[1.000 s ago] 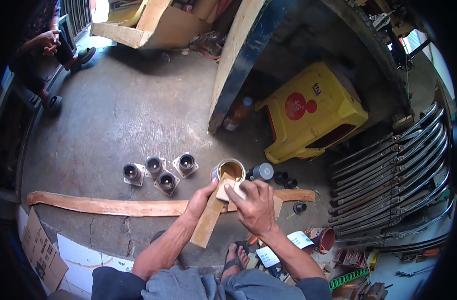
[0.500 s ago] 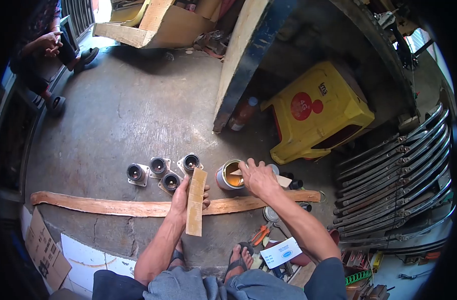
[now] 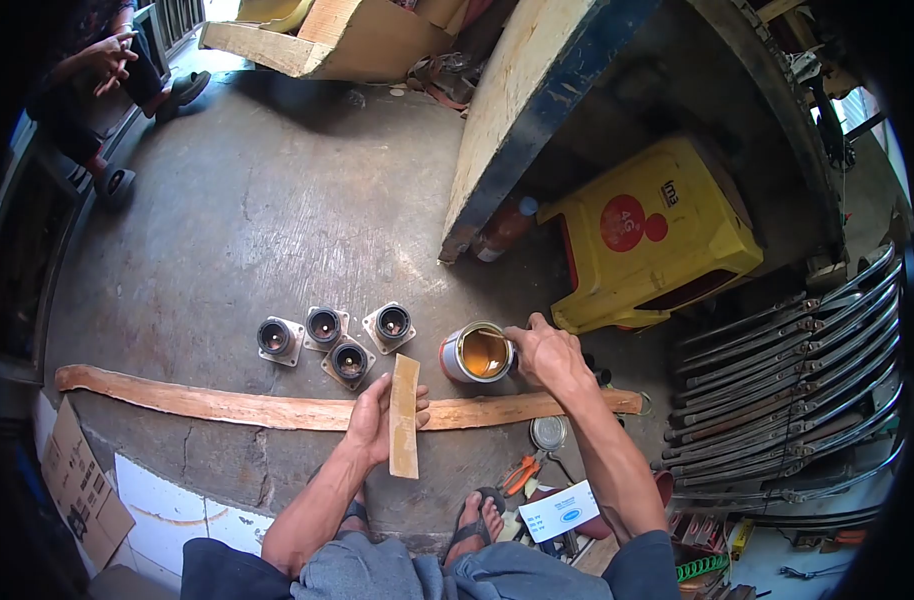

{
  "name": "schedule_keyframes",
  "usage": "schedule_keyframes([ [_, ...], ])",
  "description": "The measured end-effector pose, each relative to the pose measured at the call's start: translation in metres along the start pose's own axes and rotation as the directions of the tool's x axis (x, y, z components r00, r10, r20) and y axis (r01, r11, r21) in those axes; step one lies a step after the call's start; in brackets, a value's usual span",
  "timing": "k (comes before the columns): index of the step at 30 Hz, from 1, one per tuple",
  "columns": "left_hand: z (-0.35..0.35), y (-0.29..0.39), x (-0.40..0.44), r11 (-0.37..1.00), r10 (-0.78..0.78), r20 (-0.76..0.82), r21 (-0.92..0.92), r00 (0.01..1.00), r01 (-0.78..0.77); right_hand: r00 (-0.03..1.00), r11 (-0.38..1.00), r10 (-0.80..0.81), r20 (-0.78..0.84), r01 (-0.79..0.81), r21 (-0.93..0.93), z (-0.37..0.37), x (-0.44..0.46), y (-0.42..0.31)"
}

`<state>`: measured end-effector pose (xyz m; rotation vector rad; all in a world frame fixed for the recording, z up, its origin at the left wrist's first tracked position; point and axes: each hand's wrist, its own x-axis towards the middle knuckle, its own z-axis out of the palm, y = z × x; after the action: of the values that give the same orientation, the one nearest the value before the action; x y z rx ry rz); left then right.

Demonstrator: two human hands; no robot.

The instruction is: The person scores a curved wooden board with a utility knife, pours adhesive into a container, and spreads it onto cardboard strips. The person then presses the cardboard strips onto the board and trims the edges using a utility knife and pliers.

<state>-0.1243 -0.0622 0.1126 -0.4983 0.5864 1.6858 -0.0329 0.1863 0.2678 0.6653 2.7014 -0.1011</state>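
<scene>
My left hand [image 3: 377,415] grips a flat tan strip [image 3: 405,415] with a patchy, glossy, yellowish coating on its upper face. The strip stands nearly lengthwise away from me, above a long brown strip [image 3: 277,412] that lies across the floor. At the right rim of an open can [image 3: 447,358] is my right hand [image 3: 549,355], its fingers pinched on a thin flat stick [image 3: 496,333], mostly hidden. Amber liquid [image 3: 484,352] shows inside the can. Left of the can stand several black round cups on square metal plates [image 3: 349,361].
A yellow plastic stool [image 3: 657,235] and a bottle [image 3: 507,228] are at the right. Curved metal bars [image 3: 787,380] are stacked beyond. Orange-handled pliers [image 3: 520,474], a round lid [image 3: 548,432] and a white card [image 3: 560,511] lie near my feet. Another person [image 3: 102,80] sits at upper left.
My right hand has shifted right, from over the can to its rim, uncovering the amber liquid. My left hand and its strip have shifted slightly right and down in view.
</scene>
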Motion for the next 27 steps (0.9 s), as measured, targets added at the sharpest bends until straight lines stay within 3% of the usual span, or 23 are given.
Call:
schedule_keyframes([
  [2, 0.002, -0.001, -0.001, 1.0, 0.007, -0.008, -0.006, 1.0, -0.007, 0.997, 0.998, -0.004, -0.075, 0.009, 0.054, 0.001, -0.003, 0.002],
  [6, -0.004, 0.0, 0.002, 1.0, 0.026, 0.034, 0.005, 0.999, -0.026, 1.0, 0.998, 0.008, -0.026, -0.006, 0.068, 0.014, -0.006, 0.005],
  [8, -0.002, -0.001, -0.002, 0.999, 0.033, 0.009, 0.007, 0.999, -0.033, 0.986, 0.999, -0.005, 0.164, 0.013, -0.044, 0.019, -0.006, -0.002],
  [11, -0.002, 0.0, -0.005, 0.999, 0.038, -0.017, -0.012, 0.999, -0.038, 0.999, 0.996, -0.011, 0.04, 0.014, -0.085, 0.026, -0.001, -0.009],
  [12, -0.001, 0.001, -0.005, 0.999, 0.033, -0.013, -0.034, 0.999, -0.033, 0.995, 0.994, 0.103, 0.008, -0.102, -0.032, 0.034, 0.009, -0.014],
  [13, -0.001, 0.001, -0.006, 0.999, 0.035, -0.016, -0.034, 0.999, -0.035, 0.995, 0.995, 0.1, 0.009, -0.1, -0.029, 0.037, 0.013, -0.012],
  [15, 0.002, 0.002, -0.009, 0.994, 0.105, 0.126, 0.005, 0.986, -0.107, 0.978, 0.996, 0.045, 0.202, -0.027, -0.089, 0.034, 0.021, -0.017],
  [16, 0.003, 0.002, -0.008, 0.994, 0.108, 0.125, 0.006, 0.986, -0.109, 0.979, 0.996, 0.043, 0.2, -0.026, -0.087, 0.039, 0.026, -0.018],
  [18, 0.002, 0.001, -0.009, 0.987, 0.155, 0.073, -0.049, 0.985, -0.151, 0.995, 0.996, 0.088, 0.036, -0.087, -0.027, 0.06, 0.038, -0.016],
  [22, -0.007, 0.002, -0.007, 0.988, 0.145, 0.075, -0.058, 0.987, -0.141, 0.995, 0.996, 0.064, -0.073, -0.068, -0.061, 0.079, 0.042, -0.016],
  [24, -0.008, 0.002, -0.007, 0.986, 0.16, 0.072, -0.066, 0.985, -0.155, 0.985, 0.995, -0.042, -0.17, 0.025, -0.098, 0.076, 0.036, -0.014],
  [27, -0.017, 0.002, -0.004, 0.984, 0.144, 0.054, -0.11, 0.988, -0.137, 0.996, 1.0, -0.008, -0.089, 0.01, 0.015, 0.043, 0.026, -0.002],
])
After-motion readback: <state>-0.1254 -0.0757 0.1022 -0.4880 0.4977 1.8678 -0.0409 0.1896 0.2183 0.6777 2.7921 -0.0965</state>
